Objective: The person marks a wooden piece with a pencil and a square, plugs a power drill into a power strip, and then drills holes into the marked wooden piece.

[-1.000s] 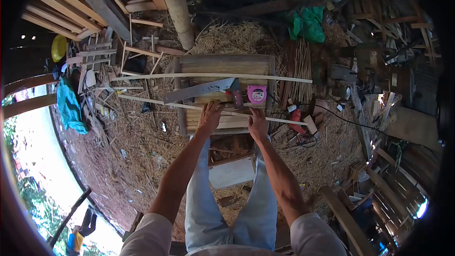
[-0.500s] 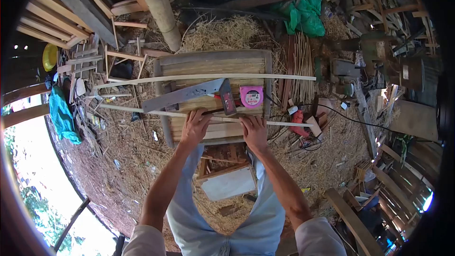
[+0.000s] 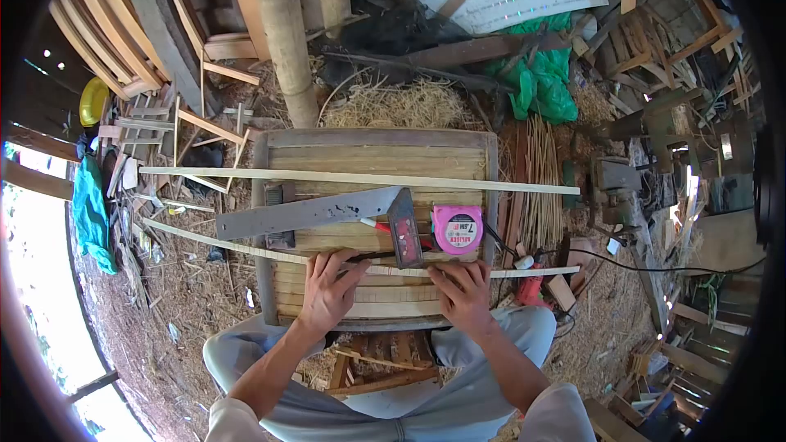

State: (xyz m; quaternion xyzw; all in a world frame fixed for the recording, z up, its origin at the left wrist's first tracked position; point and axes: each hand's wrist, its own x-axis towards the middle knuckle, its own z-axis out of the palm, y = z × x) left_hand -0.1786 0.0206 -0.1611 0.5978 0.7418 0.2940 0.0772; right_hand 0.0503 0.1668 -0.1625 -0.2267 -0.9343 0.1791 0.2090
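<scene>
A thin pale wood strip [image 3: 393, 270] with small marks along it lies across the slatted bench [image 3: 377, 138], its ends jutting past both sides. My left hand [image 3: 329, 290] pinches this strip left of centre; a slim dark stick [image 3: 370, 255] shows by its fingertips. Farther right, my right hand [image 3: 463, 295] has its fingers closed on the same strip. Just beyond the hands lies a try square [image 3: 311, 211] with a worn handle, a red-and-white tool partly hidden under it. The pink tape measure [image 3: 457, 229] sits to its right. A second strip [image 3: 360, 178] lies farther back.
A dark block [image 3: 280, 237] rests under the square's blade. Right of the bench are a red power tool [image 3: 530, 291], a black cable [image 3: 647, 265] and a bundle of thin sticks [image 3: 542, 184]. Wooden frames [image 3: 209, 127] stand at left. Shavings cover the ground [image 3: 196, 311].
The view has shifted, so the bench and everything on it appear lower and larger. My knees are now spread wider, close to the bench. Both hands stay on the near strip.
</scene>
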